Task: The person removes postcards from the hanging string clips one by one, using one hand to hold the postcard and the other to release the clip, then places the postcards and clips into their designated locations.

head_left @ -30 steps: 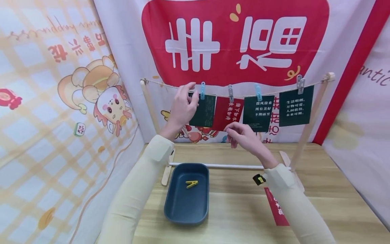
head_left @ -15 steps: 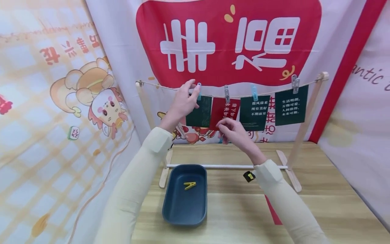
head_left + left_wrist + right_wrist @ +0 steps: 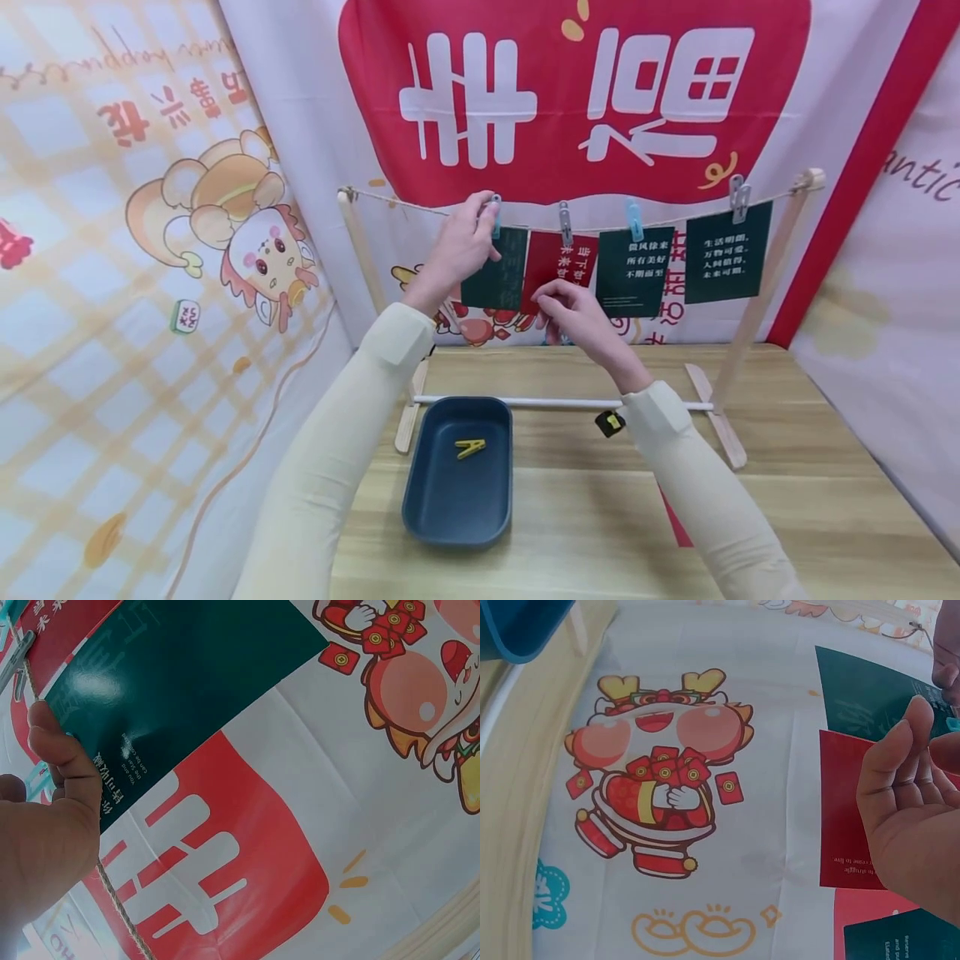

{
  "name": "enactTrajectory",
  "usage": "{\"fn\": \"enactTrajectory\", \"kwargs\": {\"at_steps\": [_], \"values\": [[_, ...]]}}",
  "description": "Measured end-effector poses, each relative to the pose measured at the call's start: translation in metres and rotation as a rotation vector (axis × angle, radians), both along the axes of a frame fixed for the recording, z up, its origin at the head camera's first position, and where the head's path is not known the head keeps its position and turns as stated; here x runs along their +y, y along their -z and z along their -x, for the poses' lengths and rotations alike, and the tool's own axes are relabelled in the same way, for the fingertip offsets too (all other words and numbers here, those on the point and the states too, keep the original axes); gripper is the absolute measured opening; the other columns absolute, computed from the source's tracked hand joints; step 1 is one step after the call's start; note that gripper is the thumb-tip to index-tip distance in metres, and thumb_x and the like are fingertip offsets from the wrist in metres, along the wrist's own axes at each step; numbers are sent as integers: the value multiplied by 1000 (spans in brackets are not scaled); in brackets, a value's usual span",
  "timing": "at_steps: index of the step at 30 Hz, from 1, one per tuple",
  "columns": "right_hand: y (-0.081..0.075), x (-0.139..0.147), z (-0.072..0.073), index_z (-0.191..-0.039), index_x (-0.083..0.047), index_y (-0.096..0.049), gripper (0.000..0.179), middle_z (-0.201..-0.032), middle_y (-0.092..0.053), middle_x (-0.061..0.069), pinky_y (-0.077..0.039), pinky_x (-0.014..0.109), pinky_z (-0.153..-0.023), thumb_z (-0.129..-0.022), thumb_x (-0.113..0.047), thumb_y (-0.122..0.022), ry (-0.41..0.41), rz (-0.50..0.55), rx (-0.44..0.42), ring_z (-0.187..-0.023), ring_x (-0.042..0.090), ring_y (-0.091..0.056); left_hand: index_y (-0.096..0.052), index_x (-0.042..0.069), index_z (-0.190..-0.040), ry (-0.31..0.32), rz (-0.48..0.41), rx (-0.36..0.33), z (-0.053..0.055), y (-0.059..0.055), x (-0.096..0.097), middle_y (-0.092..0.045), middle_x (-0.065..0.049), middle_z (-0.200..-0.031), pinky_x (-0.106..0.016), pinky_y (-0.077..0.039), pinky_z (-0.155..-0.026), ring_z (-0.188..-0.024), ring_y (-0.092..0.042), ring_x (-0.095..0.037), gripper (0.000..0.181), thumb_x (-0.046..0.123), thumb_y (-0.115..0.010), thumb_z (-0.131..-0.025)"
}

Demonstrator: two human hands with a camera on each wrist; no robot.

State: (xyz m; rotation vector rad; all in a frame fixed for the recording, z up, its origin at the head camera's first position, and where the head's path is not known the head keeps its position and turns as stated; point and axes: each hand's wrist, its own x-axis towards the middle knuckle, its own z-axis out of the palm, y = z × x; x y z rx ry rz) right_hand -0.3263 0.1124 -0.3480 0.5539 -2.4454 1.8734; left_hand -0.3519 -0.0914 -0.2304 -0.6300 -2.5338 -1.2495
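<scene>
On the cord (image 3: 528, 229), a light blue clothespin (image 3: 496, 223) holds the leftmost dark green card (image 3: 491, 285). My left hand (image 3: 461, 246) pinches this clothespin at its upper end; in the left wrist view the fingers partly cover the clothespin (image 3: 37, 780). Lower and to the right, my right hand (image 3: 576, 318) is in front of the lower part of a red card (image 3: 542, 267), its fingers loosely bent with nothing between them. In the right wrist view that red card (image 3: 845, 810) lies behind the right hand (image 3: 907, 817). A grey clothespin (image 3: 566, 223) clips the red card.
Two more green cards (image 3: 632, 283) hang to the right, under blue and grey clothespins. The cord spans a wooden stand (image 3: 738, 333). A dark blue tray (image 3: 457, 525) with a yellow clothespin (image 3: 471, 448) sits on the table. A red card (image 3: 677, 525) lies partly under the right sleeve.
My left fingers have closed in on the blue clothespin at the leftmost green card. My right hand has shifted slightly left and up, in front of the red card.
</scene>
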Motion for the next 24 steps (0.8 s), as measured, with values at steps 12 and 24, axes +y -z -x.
{"fn": "enactTrajectory", "kwargs": {"at_steps": [12, 24], "values": [[3, -4, 5, -126, -8, -56, 37, -101, -64, 28, -58, 31, -65, -100, -35, -55, -11, 15, 26, -72, 42, -62, -34, 22, -147, 2, -36, -8, 0, 1, 6, -60, -1, -118, -28, -55, -89, -74, -68, -17, 54, 50, -42, -101], [1, -8, 11, -126, -10, -54, 33, -91, -66, 17, -59, 33, -63, -100, -30, -56, -3, 42, 45, -63, 28, -63, -41, 18, -144, -21, -63, -3, -1, -1, 7, -61, -3, -117, -24, -56, -83, -76, -67, -16, 50, 43, -46, -102]]}}
